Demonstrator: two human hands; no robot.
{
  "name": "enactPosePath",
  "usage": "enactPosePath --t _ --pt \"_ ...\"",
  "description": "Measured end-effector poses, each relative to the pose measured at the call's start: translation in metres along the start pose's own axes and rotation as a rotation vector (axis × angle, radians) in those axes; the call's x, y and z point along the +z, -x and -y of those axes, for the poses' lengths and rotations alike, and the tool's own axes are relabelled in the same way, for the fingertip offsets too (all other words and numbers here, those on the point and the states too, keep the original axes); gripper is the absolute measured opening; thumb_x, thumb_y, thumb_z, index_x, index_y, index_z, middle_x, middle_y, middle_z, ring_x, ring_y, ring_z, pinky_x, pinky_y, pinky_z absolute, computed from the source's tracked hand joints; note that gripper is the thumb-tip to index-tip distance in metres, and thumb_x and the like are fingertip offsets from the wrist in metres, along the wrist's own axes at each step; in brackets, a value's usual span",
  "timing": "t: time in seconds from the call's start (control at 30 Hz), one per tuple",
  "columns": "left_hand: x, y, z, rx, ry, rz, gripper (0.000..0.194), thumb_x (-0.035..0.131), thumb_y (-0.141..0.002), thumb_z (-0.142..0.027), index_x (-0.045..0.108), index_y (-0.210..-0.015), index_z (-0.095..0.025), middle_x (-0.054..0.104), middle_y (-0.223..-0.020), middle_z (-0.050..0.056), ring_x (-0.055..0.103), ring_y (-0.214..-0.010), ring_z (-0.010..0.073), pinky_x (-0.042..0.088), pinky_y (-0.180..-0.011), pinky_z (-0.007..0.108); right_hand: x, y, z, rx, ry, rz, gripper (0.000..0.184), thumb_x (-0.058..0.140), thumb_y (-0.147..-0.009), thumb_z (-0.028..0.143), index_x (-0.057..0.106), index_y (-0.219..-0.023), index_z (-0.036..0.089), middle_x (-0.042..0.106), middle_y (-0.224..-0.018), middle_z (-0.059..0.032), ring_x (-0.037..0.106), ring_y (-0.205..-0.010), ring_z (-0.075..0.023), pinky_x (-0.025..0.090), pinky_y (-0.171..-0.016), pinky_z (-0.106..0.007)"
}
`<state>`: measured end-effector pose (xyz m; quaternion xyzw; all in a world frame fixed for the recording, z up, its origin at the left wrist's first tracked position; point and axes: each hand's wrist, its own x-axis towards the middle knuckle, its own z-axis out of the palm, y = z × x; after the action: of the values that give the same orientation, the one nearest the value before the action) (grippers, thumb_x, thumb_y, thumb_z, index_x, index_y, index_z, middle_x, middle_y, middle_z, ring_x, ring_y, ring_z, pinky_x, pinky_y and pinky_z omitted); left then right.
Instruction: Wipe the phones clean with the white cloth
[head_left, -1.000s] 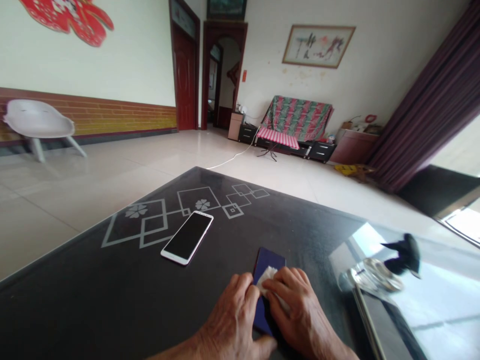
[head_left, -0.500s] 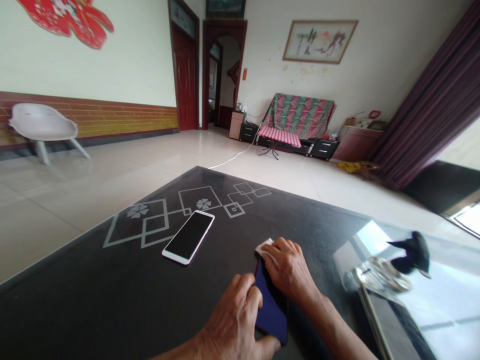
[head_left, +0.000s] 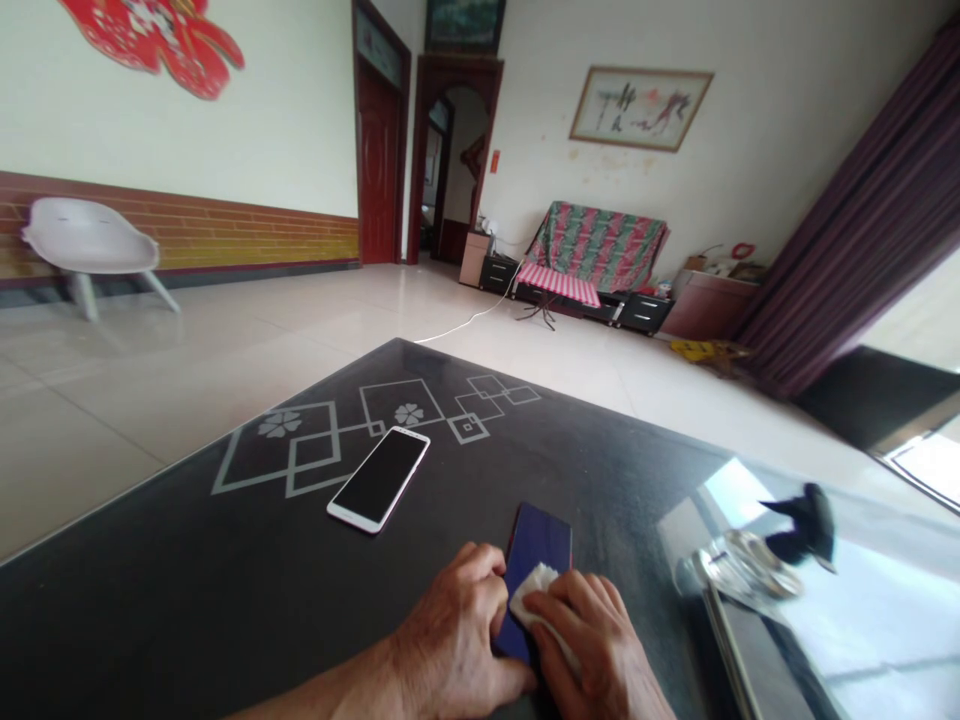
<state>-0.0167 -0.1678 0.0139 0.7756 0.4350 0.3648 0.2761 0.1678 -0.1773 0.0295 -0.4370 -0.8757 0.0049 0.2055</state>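
Note:
A dark phone with a bluish screen [head_left: 546, 532] lies on the black tabletop [head_left: 225, 590] in front of me. My left hand [head_left: 459, 632] grips its left edge and lower end, fingers and thumb curled around the side. In my right hand [head_left: 589, 632] a wad of white tissue [head_left: 534, 592] is pinched and pressed on the middle of the screen. The phone's lower part is partly covered by both hands. Up and to the left rests a white-framed phone [head_left: 382, 478], its black screen facing up, untouched.
To the right stand a clear glass object [head_left: 739, 568] and a black pointed object [head_left: 808, 528], beside a grey flat panel with a pale edge [head_left: 776, 645]. Beyond the table are a white chair [head_left: 94, 238] and a small table with a striped cloth [head_left: 559, 284].
My right hand has drawn the tissue from the phone's far end down toward me to mid-screen, uncovering the upper end. My left hand keeps its grip on the phone.

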Motion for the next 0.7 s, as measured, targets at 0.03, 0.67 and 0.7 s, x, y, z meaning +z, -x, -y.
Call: enactPosePath --t 0.03,0.67,0.7 --pt "0.000 0.000 0.000 0.002 -0.013 -0.007 0.039 0.076 -0.046 -0.014 0.038 -0.055 -0.018 0.054 -0.085 0.002 0.051 -0.079 0.0180 0.043 -0.069 0.028 0.000 0.000 -0.001 -0.004 0.000 0.002 0.018 0.050 -0.088 0.020 0.064 -0.097 0.027 0.058 -0.086 -0.0030 0.053 -0.078 -0.0169 0.039 -0.071 -0.031" --pt "-0.015 -0.008 -0.001 -0.055 0.017 0.048 0.056 0.077 -0.048 -0.015 0.058 -0.101 -0.020 0.058 -0.100 0.002 0.055 -0.088 0.0195 0.048 -0.078 0.030 0.025 -0.047 -0.062 0.158 -0.022 -0.258 0.020 0.050 -0.087 0.026 0.069 -0.094 0.023 0.060 -0.084 -0.0042 0.055 -0.078 -0.0170 0.039 -0.080 -0.033" --pt "-0.016 -0.011 0.000 -0.087 0.016 0.037 0.056 0.072 -0.053 -0.014 0.057 -0.106 -0.020 0.059 -0.102 0.003 0.056 -0.087 0.0186 0.049 -0.075 0.028 0.025 -0.047 -0.062 0.159 -0.029 -0.257 0.020 0.051 -0.087 0.026 0.070 -0.093 0.023 0.060 -0.084 -0.0043 0.055 -0.079 -0.0171 0.039 -0.080 -0.033"
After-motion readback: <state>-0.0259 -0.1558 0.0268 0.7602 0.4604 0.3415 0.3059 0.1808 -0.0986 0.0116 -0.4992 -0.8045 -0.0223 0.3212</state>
